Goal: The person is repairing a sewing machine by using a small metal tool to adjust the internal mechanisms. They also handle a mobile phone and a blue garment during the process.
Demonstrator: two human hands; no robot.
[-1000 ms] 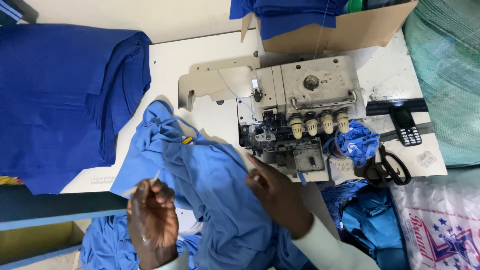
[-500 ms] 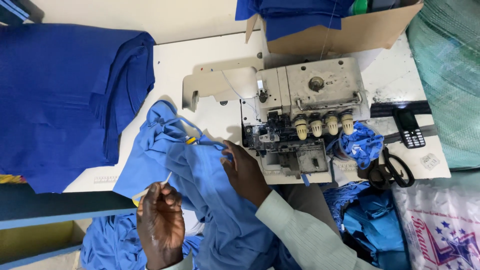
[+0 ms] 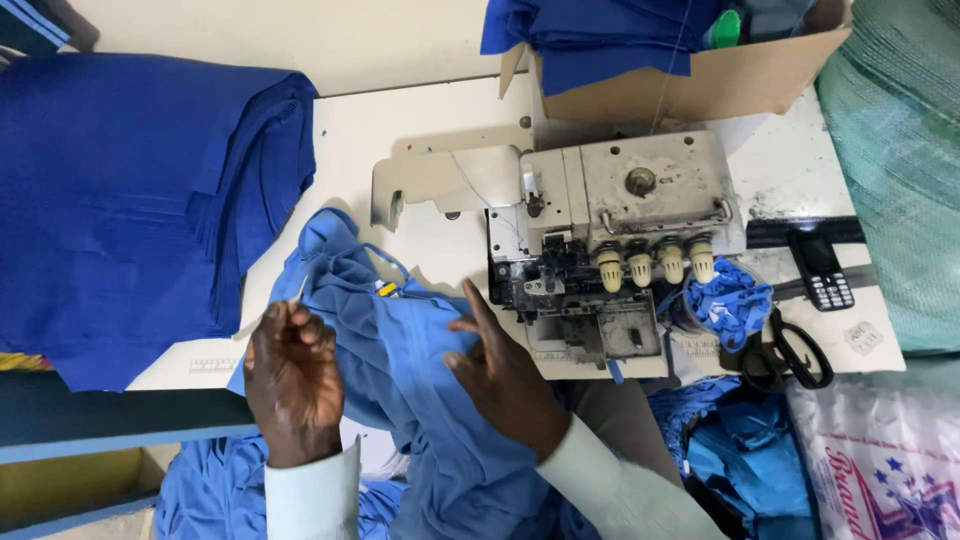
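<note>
Both forearms were cut off by the bottom edge, sleeves pale. The left hand [image 3: 293, 378] was curled, fingertips pinched at something thin at its 12 o'clock; too small to tell whether thread or fabric edge. The right hand [image 3: 503, 372] lay flat and open on the light blue crumpled fabric garment [image 3: 400, 370], fingers spread toward 11 o'clock, grasping nothing. The garment sat on the white table [image 3: 400, 130] at the front edge, at 9 o'clock from the grey overlock sewing machine [image 3: 600, 230], its lower part hanging off the table out of view. The needle area was too dark to make out. Counted: one machine with four cream tension knobs [image 3: 655, 262], one stack of dark blue folded cloth [image 3: 130, 200] at 9 o'clock, one cardboard box [image 3: 690, 80] at 12 o'clock cut off at the top, one pair of black-handled scissors [image 3: 790, 352] and one black keypad phone [image 3: 822, 272] at 3 o'clock.
</note>
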